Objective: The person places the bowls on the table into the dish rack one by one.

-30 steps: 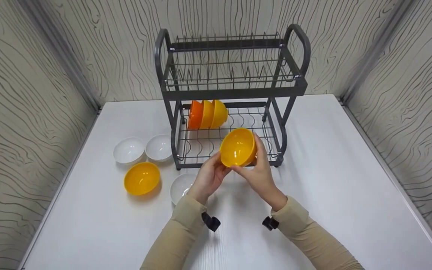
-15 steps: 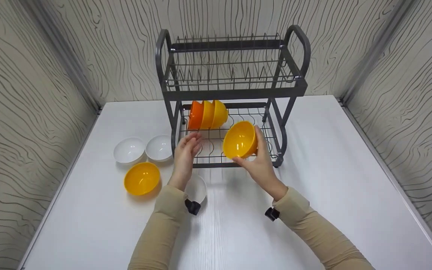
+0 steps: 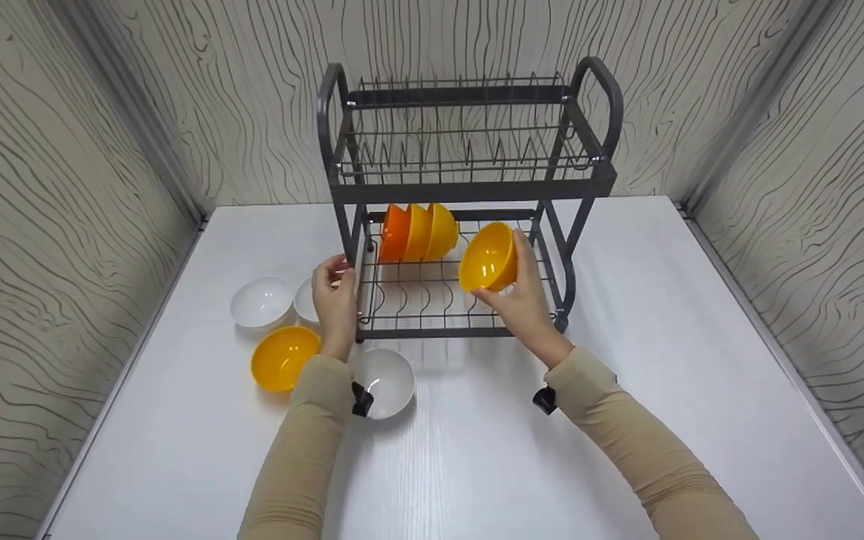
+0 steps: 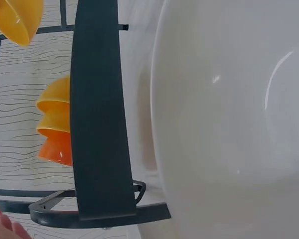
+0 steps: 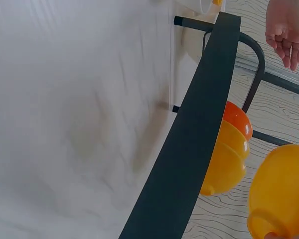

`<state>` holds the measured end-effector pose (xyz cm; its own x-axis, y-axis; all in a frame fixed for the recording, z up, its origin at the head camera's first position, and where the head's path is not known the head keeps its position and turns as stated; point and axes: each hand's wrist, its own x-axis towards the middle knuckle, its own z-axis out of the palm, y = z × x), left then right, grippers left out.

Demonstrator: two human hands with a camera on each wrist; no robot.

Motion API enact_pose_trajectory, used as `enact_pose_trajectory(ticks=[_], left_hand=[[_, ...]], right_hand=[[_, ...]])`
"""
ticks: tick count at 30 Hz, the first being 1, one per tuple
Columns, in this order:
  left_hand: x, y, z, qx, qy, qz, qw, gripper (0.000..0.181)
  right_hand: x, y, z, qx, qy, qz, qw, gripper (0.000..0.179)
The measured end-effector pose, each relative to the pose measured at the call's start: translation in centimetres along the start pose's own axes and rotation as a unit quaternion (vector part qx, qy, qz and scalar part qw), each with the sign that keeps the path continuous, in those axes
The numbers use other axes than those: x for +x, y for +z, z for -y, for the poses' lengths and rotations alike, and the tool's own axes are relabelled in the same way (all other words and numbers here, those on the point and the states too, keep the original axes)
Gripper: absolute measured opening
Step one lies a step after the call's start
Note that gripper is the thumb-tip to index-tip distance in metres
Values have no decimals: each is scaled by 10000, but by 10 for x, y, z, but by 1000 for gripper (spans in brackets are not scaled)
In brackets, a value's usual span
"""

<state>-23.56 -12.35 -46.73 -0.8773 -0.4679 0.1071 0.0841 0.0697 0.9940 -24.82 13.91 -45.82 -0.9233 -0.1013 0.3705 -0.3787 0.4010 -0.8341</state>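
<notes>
My right hand (image 3: 526, 307) holds a yellow bowl (image 3: 489, 257) by its right side, thumb at the lower rim, over the lower tier of a black dish rack (image 3: 432, 332). The bowl is tilted, its hollow facing left and toward me. Part of this bowl (image 5: 279, 191) fills the corner of the right wrist view. Beside the rack's left post is my left hand (image 3: 335, 304), holding nothing, its fingers (image 5: 289, 47) loosely bent in the right wrist view. An orange bowl (image 3: 393, 234) and two yellow bowls (image 3: 443, 232) stand on edge, nested, at the tier's back left.
Left of the rack, white bowls (image 3: 261, 301) and a yellow bowl (image 3: 283, 358) sit upright on the white table (image 3: 477, 465). Another white bowl (image 3: 391, 382) lies before the rack's front left. The upper tier (image 3: 469, 189) overhangs the lower one. Patterned walls (image 3: 814, 225) enclose the table.
My left hand has let go of the yellow bowl and moved left to the rack's side. My right hand has carried the bowl slightly right and farther back over the lower tier.
</notes>
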Motion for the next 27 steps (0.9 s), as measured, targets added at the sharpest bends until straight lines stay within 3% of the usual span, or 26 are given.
enact_pose_trajectory(ticks=[6,14,22,27], left_hand=[[11,4,2,390,-115,219,9989,45],[29,11,5,803,-217,588,9948,52],[45,12,9,1748,-160,727,9818,45],[51,13,15,1828,-257,1122,9764,44]], right_hand=[[17,3,-10,-225,50,2,9997,103],[34,7,-20,-320,295,324,9985,104],[50,14,-20,-676,398,403,9961,102],[58,14,-20,-828,493,488,9941,101]])
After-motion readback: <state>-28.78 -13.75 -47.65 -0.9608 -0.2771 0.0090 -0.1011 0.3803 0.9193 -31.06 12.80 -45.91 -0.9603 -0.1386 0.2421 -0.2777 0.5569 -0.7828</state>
